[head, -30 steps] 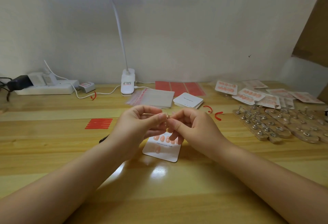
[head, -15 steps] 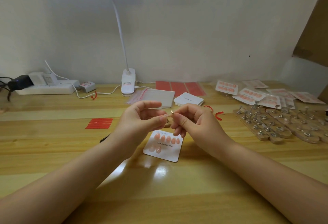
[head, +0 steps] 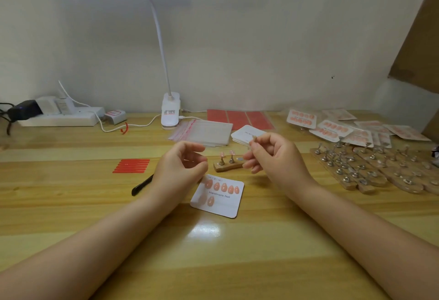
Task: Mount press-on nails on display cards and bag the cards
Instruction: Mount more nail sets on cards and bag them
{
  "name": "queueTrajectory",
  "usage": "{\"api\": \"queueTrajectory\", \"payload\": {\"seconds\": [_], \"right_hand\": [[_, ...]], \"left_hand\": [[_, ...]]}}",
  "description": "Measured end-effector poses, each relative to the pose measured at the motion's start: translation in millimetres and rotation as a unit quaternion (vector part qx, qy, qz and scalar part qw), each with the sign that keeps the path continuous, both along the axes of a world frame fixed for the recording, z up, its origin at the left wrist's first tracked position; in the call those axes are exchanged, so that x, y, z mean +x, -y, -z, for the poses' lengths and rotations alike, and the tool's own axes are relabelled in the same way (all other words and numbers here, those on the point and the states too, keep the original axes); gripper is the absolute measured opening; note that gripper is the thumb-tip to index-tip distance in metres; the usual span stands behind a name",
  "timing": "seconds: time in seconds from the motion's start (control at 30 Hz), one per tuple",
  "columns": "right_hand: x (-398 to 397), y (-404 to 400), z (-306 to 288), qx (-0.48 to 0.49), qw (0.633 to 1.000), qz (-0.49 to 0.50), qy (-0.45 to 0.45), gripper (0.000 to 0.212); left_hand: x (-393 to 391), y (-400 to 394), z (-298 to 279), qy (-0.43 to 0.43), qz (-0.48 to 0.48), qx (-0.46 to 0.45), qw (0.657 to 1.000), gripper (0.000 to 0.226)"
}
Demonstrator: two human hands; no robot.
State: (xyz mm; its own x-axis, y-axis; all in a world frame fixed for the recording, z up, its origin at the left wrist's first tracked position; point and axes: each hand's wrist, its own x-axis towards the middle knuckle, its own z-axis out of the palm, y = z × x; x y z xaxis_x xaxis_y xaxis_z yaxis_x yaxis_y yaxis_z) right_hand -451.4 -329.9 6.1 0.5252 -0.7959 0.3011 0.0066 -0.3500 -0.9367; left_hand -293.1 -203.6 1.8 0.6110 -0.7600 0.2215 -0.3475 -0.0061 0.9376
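Note:
A white display card (head: 221,201) printed "Handmade Nail" lies on the wooden table (head: 71,204) between my hands and carries several pink press-on nails. Just behind it stands a small wooden holder (head: 226,167) with two pink nails on metal stands. My right hand (head: 273,157) hovers right of the holder and pinches a small metal stand (head: 253,138) between thumb and forefinger. My left hand (head: 183,166) hovers left of the holder with its fingers curled. Whether a nail sits in those fingers does not show.
Behind the holder lie clear bags (head: 206,133), a stack of blank cards (head: 242,133) and red adhesive sheets (head: 237,116). Bagged cards (head: 332,129) and wooden holders with bare metal stands (head: 368,171) fill the right. Red strips (head: 131,165), a black tool (head: 142,184), lamp base (head: 170,112) and power strip (head: 59,117) lie left.
My hands, joined over the card before, have moved apart. The right hand went up and right with the metal stand, and the wooden holder now shows between them.

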Motion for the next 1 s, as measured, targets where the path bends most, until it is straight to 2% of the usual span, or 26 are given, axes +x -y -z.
{"api": "queueTrajectory", "payload": {"seconds": [0.2,0.37,0.57,1.0], "right_hand": [[5,5,5,-0.131,0.981,0.078,-0.119,0.010],[8,6,-4,-0.152,0.975,0.083,-0.142,0.010],[17,12,-5,-0.224,0.945,0.071,-0.228,0.010],[24,12,7,-0.296,0.893,0.092,-0.327,0.032]], "left_hand": [[-1,2,4,0.064,0.000,-0.017,0.998,0.030],[-1,1,4,0.079,0.011,-0.029,0.996,0.032],[-1,1,6,0.088,0.015,-0.035,0.995,0.035],[-3,-2,2,0.093,0.025,-0.050,0.994,0.029]]}}
